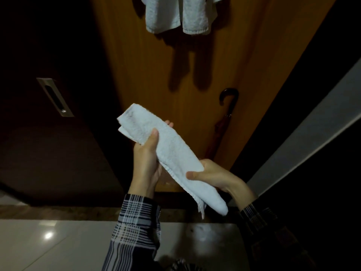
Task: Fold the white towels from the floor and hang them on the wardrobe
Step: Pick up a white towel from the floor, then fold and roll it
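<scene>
A white towel (172, 151), folded into a long narrow strip, slants from upper left to lower right in front of the orange wooden wardrobe panel (156, 79). My left hand (147, 155) grips its upper part, thumb on top and fingertips showing behind. My right hand (213, 176) pinches the strip lower down, and the tail end hangs past my wrist. Two other white towels (176, 14) hang at the top of the panel, cut off by the frame edge.
A dark sliding door with a metal recessed handle (54, 96) stands to the left. A closed umbrella with a curved handle (227, 106) leans against the wardrobe's right side. A pale wall strip (316, 133) runs diagonally at right. Glossy light floor tiles (58, 245) lie below.
</scene>
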Tool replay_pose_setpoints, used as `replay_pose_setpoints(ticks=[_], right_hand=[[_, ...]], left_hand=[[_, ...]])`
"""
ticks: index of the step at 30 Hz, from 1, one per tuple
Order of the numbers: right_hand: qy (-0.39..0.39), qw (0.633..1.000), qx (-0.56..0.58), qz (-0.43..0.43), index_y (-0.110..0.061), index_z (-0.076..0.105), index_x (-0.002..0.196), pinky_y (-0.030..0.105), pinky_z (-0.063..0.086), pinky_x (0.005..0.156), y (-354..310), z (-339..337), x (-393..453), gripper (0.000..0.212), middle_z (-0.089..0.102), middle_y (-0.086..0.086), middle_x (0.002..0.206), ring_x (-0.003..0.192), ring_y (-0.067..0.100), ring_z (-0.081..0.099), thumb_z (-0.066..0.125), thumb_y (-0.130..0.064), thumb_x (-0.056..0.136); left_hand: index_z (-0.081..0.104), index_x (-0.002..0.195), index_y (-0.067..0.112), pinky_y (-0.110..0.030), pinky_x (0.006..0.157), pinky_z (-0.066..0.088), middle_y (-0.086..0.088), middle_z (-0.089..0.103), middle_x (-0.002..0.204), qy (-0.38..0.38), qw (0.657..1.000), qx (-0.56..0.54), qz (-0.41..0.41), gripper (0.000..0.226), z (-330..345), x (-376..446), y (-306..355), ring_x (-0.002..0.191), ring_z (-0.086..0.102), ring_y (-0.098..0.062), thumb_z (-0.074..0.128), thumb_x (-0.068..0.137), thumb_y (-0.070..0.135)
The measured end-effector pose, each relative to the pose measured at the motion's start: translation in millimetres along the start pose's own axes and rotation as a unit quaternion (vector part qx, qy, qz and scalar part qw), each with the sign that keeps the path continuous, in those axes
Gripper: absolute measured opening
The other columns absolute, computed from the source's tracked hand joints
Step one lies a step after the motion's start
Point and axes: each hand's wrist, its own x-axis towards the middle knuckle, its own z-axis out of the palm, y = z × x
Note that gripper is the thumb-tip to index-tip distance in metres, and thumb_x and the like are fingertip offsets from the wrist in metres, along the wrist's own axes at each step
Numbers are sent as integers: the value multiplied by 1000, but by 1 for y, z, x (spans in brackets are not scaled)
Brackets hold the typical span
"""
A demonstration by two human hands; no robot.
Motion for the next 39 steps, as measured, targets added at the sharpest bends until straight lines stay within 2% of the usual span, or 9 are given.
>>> replay_pose_setpoints(ticks=[6, 11, 18, 22, 26, 29, 33, 37, 39], right_hand=[[2, 999, -16, 48, -24, 65, 97, 17, 51, 80, 12, 0, -5, 19, 67, -10, 98, 89, 2, 64, 73, -20, 81], [2, 999, -7, 45, -26, 64, 95, 12, 49, 71, 12, 0, -7, 25, 68, -12, 95, 80, -3, 66, 75, -10, 79], [13, 994, -88, 66, -21, 61, 113, 37, 48, 98, 7, -7, -6, 50, 64, -1, 115, 106, 16, 61, 85, -21, 69], [38, 991, -122, 30, -22, 65, 104, 22, 53, 81, 1, -15, -9, 41, 67, -7, 102, 96, 10, 63, 84, -15, 69], [69, 975, -209, -18, -3, 70, 99, 36, 51, 72, -13, -39, -8, 33, 72, 8, 94, 85, 21, 67, 79, -27, 77], [127, 942, -306, -57, 5, 64, 83, 32, 38, 57, -35, -62, -3, 33, 63, 11, 72, 67, 25, 59, 76, -25, 80], [240, 864, -431, -99, -11, 63, 79, 34, 39, 55, -84, -85, -3, 15, 65, 7, 72, 70, 24, 60, 71, -23, 78], [328, 763, -536, -149, -21, 57, 86, 27, 30, 57, -138, -103, -18, 12, 57, -3, 73, 73, 21, 57, 63, -12, 80], [362, 703, -585, -182, -19, 59, 93, 28, 35, 59, -163, -112, -24, 14, 62, 0, 77, 77, 25, 62, 63, -15, 81]], left_hand=[[58, 112, 5, -33, 95, 51, -7, 70, 114, 83, 994, -68, 16, 22, -28, 8, 11, 110, 64, -16, 42, 101, 16], [57, 112, 3, -34, 93, 53, -6, 73, 103, 129, 985, -113, 11, 22, -41, 13, 9, 103, 67, -15, 43, 101, 16], [56, 118, 7, -36, 91, 54, -7, 70, 113, 145, 985, -95, 12, 24, -56, 18, 4, 111, 64, -17, 46, 99, 18], [60, 115, 11, -39, 96, 51, -3, 69, 111, 178, 983, -36, -14, 24, -60, 17, 8, 107, 64, -17, 58, 93, 17], [60, 115, 17, -41, 101, 45, 0, 67, 114, 173, 982, 67, -27, 32, -66, 24, 23, 109, 61, -17, 67, 84, 14], [60, 116, 11, -30, 87, 54, -2, 67, 108, 153, 974, 165, 23, 44, -60, 36, 48, 100, 65, -15, 74, 75, 5], [63, 94, 17, -13, 63, 51, 8, 67, 89, 70, 927, 342, 136, 34, -45, 53, 92, 78, 65, -2, 78, 70, -3], [64, 76, 20, -17, 60, 49, 12, 69, 71, 9, 843, 472, 259, 30, -34, 70, 130, 67, 64, 1, 75, 70, -8], [67, 86, 29, -24, 64, 50, 13, 69, 78, -1, 758, 567, 324, 31, -22, 78, 145, 74, 65, -3, 79, 70, 5]])
